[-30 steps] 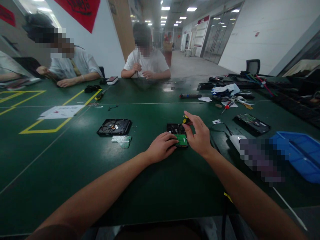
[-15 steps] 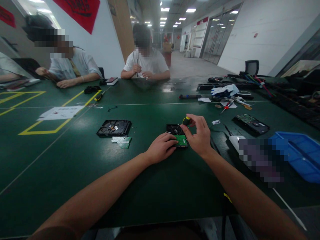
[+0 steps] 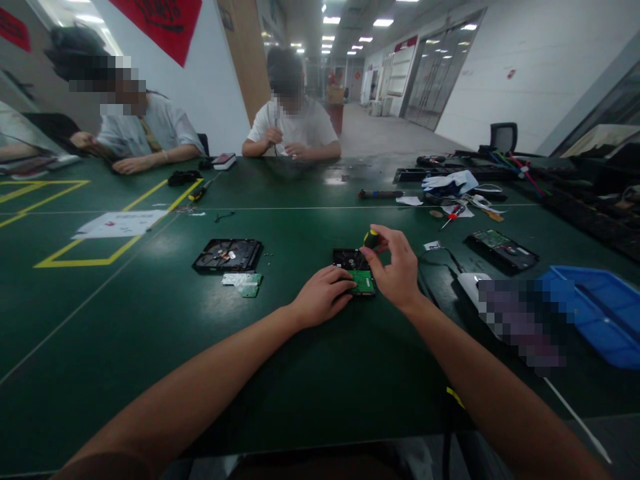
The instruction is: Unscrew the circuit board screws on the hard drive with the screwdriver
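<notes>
Down across the bottom of the frame spreads a green desk (image 3: 310, 387), with both bare forearms reaching over it. At right, a blue plastic tray (image 3: 600, 310) sits on it. Just right of centre lies the hard drive (image 3: 345, 257) being worked on, its green circuit board (image 3: 365, 283) on the near part. The left hand (image 3: 323, 297) rests over its left side, fingers touching the board; I cannot tell whether that grip closes on the drive. The right hand (image 3: 400, 267) has a narrow grip around a black-and-yellow screwdriver (image 3: 371, 239), held above the drive; its tip is too small to make out. Left of centre, a loose circuit board (image 3: 249, 287) lies just before a second hard drive (image 3: 245, 249). A third drive (image 3: 503, 250) lies toward the right. Beyond, at upper right, are a red-handled screwdriver (image 3: 456, 212) and white-and-blue gloves (image 3: 453, 180). Farthest, at upper centre, sits a person in a white shirt (image 3: 305, 127).
</notes>
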The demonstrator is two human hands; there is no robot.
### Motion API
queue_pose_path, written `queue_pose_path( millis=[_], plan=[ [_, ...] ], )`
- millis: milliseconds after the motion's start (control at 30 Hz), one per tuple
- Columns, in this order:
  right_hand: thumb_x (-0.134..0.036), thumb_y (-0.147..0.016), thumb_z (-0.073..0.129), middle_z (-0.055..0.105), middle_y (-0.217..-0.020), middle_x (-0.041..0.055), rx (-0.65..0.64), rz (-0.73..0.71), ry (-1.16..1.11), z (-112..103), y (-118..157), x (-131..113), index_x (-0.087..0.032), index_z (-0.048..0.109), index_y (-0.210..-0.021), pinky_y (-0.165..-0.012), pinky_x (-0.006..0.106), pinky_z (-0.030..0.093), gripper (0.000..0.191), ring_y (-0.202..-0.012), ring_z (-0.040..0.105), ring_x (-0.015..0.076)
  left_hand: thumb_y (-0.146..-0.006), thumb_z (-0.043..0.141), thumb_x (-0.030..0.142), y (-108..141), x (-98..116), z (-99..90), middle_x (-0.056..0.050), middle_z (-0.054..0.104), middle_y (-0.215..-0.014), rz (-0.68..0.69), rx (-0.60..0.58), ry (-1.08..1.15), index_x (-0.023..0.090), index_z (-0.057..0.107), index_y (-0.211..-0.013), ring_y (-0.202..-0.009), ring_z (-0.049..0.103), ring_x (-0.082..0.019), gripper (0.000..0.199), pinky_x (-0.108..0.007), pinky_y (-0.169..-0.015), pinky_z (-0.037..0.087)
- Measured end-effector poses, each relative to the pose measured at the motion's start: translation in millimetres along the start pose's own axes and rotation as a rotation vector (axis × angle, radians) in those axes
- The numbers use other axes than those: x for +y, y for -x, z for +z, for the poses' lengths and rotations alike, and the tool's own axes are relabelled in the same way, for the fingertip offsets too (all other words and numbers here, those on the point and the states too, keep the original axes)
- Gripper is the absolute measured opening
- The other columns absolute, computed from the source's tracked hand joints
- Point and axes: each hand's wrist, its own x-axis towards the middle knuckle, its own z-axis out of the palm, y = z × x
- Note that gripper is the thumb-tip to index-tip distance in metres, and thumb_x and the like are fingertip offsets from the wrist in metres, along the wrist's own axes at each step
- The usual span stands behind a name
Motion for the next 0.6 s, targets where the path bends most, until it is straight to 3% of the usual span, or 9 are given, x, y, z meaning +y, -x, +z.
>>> queue_pose_path(
  millis=[400,600],
  plan=[
    [-0.014,-0.099,0.059,0.075,-0.129,0.0089,-0.233,0.053,-0.135,-7,-22,12,-0.028,0.056,-0.15,-0.101,0.05,0.062,0.053,-0.11,0.075,0.0259,-0.106,0.061,0.03,1,-2,-1.4,-0.013,0.069,-0.132,-0.002,-0.018,-0.009,0.022,0.07,-0.131,-0.127,0.064,-0.03,0.028,-0.053,-0.109,0.056],
    [-0.011,-0.092,0.064,0.076,-0.124,0.0082,-0.416,-0.023,-0.021,-24,-49,10,-0.025,0.063,-0.134,-0.093,0.045,0.061,0.044,-0.1,0.075,0.0248,-0.106,0.06,0.03,1,-1,-1.4,-0.013,0.069,-0.132,-0.005,-0.016,-0.008,0.021,0.07,-0.131,-0.127,0.064,-0.03,0.028,-0.053,-0.111,0.055]
  ],
)
